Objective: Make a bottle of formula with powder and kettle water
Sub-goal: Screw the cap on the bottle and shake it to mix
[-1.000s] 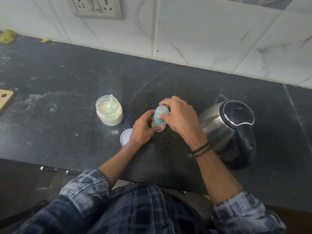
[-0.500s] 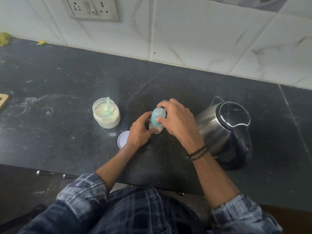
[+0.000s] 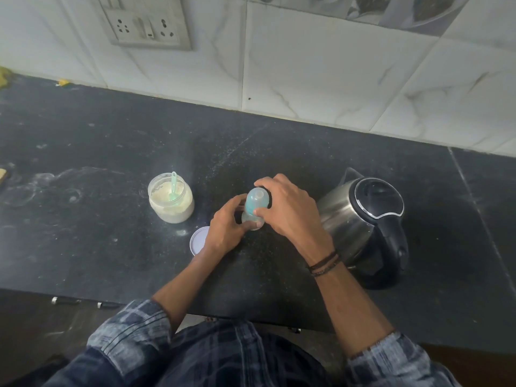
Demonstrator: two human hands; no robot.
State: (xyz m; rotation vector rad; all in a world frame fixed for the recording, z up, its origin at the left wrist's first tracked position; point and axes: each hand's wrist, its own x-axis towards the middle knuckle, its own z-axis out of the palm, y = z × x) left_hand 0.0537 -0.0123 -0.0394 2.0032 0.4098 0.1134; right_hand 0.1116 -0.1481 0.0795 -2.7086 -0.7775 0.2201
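A: Centre of the frame, both hands on the bottle (image 3: 254, 205). It sits between the jar (image 3: 171, 198) and the kettle (image 3: 363, 219), low over the dark desk (image 3: 83, 135).

B: The left grip (image 3: 223, 227) comes in from the lower left. Its fingers are wrapped round the clear lower body of the bottle, so it is clamped on.

A: And the right grip (image 3: 290, 210) comes over the top. Thumb in front, fingers curled behind the teal upper part, grasping it firmly. There are dark bands (image 3: 324, 263) on that wrist.

B: Is the base on the desk?

A: Can't tell, the left grip hides it. The bottle points up toward the camera, leaning a little.

B: Left of centre, the jar is open and well filled with pale powder. A green scoop (image 3: 173, 185) stands in it, handle leaning on the far rim.

A: The white lid (image 3: 196, 241) lies flat on the desk, just below and right of the jar. The left wrist partly covers it.

B: On the right, the steel kettle has its black lid closed, the handle toward the lower right and the spout toward the top. It is right beside the right forearm.

A: A socket plate (image 3: 145, 23) is on the tiled wall, upper left.
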